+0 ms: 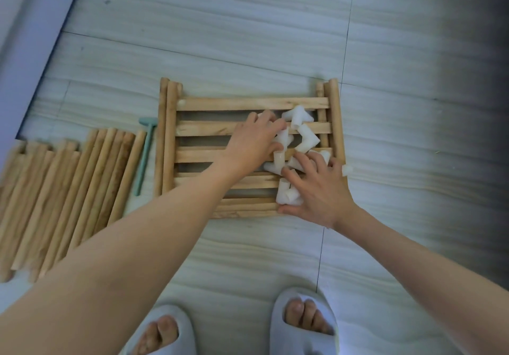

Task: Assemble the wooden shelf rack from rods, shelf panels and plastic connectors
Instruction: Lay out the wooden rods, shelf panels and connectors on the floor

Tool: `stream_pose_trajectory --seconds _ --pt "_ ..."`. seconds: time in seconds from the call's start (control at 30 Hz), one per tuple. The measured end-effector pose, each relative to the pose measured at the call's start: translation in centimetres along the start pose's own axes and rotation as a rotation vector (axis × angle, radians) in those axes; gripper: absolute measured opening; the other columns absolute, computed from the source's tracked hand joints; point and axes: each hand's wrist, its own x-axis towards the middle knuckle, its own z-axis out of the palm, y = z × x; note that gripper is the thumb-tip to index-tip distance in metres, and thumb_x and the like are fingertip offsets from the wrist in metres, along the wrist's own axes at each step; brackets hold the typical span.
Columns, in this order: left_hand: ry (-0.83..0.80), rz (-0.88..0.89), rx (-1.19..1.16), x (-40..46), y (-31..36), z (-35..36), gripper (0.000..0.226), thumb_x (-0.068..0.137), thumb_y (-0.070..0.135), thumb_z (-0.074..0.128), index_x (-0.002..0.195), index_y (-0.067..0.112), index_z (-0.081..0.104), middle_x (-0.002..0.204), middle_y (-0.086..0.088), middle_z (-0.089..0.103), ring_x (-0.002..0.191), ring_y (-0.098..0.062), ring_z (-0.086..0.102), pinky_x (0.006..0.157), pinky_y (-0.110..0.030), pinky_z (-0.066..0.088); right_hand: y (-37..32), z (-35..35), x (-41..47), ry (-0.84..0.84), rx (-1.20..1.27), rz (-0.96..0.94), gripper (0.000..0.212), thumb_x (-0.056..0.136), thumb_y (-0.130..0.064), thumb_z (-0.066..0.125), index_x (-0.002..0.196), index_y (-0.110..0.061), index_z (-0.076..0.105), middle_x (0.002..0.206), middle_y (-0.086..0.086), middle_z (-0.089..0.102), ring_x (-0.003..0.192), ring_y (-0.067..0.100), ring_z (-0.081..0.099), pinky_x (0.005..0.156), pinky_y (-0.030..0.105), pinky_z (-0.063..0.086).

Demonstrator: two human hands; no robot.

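Note:
A stack of slatted wooden shelf panels [248, 104] lies flat on the floor in front of me. A heap of white plastic connectors [298, 119] sits on its right half. My left hand [252, 145] reaches into the heap, fingers curled over a connector [279, 159] that sticks out below the palm. My right hand [321, 189] lies spread over the near part of the heap; another connector [286, 196] sits between its thumb and forefinger. One connector [347, 169] lies just off the panels' right edge. Several wooden rods [68, 189] lie side by side to the left.
A pale green plastic mallet [144, 156] lies between the rods and the panels. My feet in light slippers [303, 324] stand on the tiled floor near the bottom. A wall or door edge [33, 38] runs along the far left.

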Motion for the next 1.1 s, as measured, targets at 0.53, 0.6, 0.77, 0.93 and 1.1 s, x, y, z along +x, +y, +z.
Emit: stream_pose_trajectory --seconds 0.53,0.6,0.77,0.93,1.1 --pt "0.159 -0.182 -0.748 1.1 -1.1 -1.2 0.016 0.082 0.019 0.069 0.094 0.012 0.062 0.098 -0.002 0.049 0.088 -0.014 0.045 0.073 -0.021 0.037 2.3 -1.8 1.3 -0.058 0.133 -0.326 0.067 0.049 -0.033 0.082 0.103 -0.012 0.048 0.101 0.012 0.057 0.081 0.025 0.049 0.047 0.032 0.046" --pt "0.196 -0.225 -0.873 1.2 -1.4 -2.1 0.015 0.082 0.021 0.070 0.088 0.015 0.057 0.089 0.002 0.052 0.078 -0.012 0.046 0.069 -0.024 0.040 2.1 -2.1 1.4 -0.053 0.194 -0.315 0.068 0.050 -0.031 0.082 0.105 -0.012 0.047 0.099 0.012 0.057 0.078 0.027 0.053 0.045 0.033 0.047" --pt "0.127 -0.293 -0.825 -0.8 -3.2 -4.7 0.017 0.086 0.029 0.066 0.088 0.015 0.056 0.082 0.006 0.052 0.073 -0.013 0.049 0.061 -0.029 0.043 1.0 -3.5 2.0 -0.065 0.396 -0.176 0.054 0.064 -0.024 0.078 0.109 -0.003 0.055 0.104 0.014 0.052 0.089 0.029 0.053 0.060 0.038 0.053" --pt "0.205 -0.457 -0.870 -6.4 -6.1 -7.6 0.019 0.090 0.032 0.060 0.091 0.013 0.056 0.080 0.002 0.054 0.058 -0.009 0.050 0.051 -0.020 0.043 -3.0 -6.9 5.1 -0.082 0.761 0.128 0.052 0.077 -0.024 0.071 0.120 -0.009 0.047 0.109 -0.004 0.040 0.099 0.013 0.041 0.082 0.025 0.038" --pt "0.452 -0.801 -1.239 -15.8 -11.2 -7.1 0.018 0.090 0.026 0.061 0.085 0.009 0.057 0.055 0.000 0.048 0.040 -0.007 0.041 0.040 -0.019 0.036 -10.9 -10.6 9.4 -0.337 1.074 0.264 0.048 0.083 -0.036 0.064 0.122 -0.019 0.043 0.112 -0.004 0.047 0.097 0.012 0.048 0.066 0.021 0.037"
